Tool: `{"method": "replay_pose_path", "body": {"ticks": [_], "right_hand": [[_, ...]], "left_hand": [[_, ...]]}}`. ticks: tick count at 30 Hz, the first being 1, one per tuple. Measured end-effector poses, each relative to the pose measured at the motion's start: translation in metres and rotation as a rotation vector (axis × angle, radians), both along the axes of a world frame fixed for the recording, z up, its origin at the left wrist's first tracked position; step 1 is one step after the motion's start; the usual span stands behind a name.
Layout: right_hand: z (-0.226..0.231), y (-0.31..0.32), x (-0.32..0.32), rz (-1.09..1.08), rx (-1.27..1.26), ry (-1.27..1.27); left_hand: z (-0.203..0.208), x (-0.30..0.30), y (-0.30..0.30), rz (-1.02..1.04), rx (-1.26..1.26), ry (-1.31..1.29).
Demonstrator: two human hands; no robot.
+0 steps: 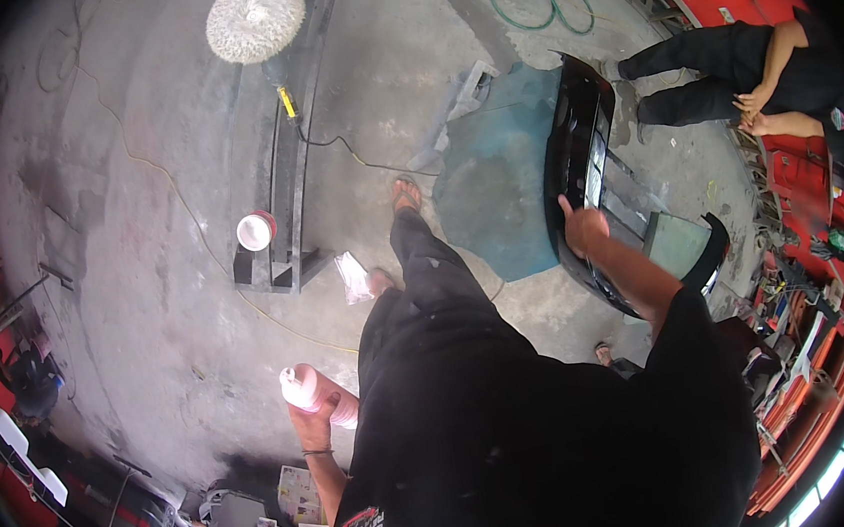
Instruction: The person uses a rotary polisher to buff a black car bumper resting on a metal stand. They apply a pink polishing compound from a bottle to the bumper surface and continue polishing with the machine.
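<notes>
- The bottle (315, 393) sits in the left hand (311, 424), low and left of the person's body.
- The right hand (584, 227) rests against the bumper (573, 150), which stands on the floor (163, 286) to the right.
- The metal frame (284, 175) lies ahead left, with the round tub (255, 231) on it and the polishing pad (255, 17) at its far end.
- 1 other person (737, 75) sits beyond the bumper.

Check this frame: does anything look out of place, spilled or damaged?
Yes. A detached black car bumper lies on the workshop floor with the right hand on it. A polisher with a white wool pad also lies there, its cord trailing. The left hand holds a pink bottle; no spill visible.
</notes>
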State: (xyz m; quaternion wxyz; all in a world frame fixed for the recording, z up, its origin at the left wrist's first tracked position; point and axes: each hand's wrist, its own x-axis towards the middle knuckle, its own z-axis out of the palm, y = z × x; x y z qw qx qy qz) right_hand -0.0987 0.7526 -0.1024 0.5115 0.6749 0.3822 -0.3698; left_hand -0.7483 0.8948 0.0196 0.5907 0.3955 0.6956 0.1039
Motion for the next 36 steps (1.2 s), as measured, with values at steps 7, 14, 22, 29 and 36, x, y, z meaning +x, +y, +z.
{"method": "replay_pose_path", "body": {"ticks": [7,14,22,29,36], "right_hand": [[-0.044,-0.213,-0.142,-0.264,-0.025,0.118],[-0.009,-0.273,-0.338,-2.022,0.818,0.17],[-0.04,-0.413,-0.375,-2.395,1.036,0.069],[-0.007,-0.491,-0.251,-2.134,1.265,-0.302],[-0.01,-0.588,-0.108,-1.891,1.434,-0.356]], "left_hand": [[-0.031,-0.044,0.005,-0.15,0.046,-0.043],[-0.13,-0.097,0.019,-0.455,0.113,-0.14],[-0.196,-0.043,0.045,-1.023,0.393,-0.376],[-0.164,-0.011,0.001,-0.756,0.267,-0.285],[-0.093,-0.008,-0.078,-0.451,0.238,-0.143]]}}
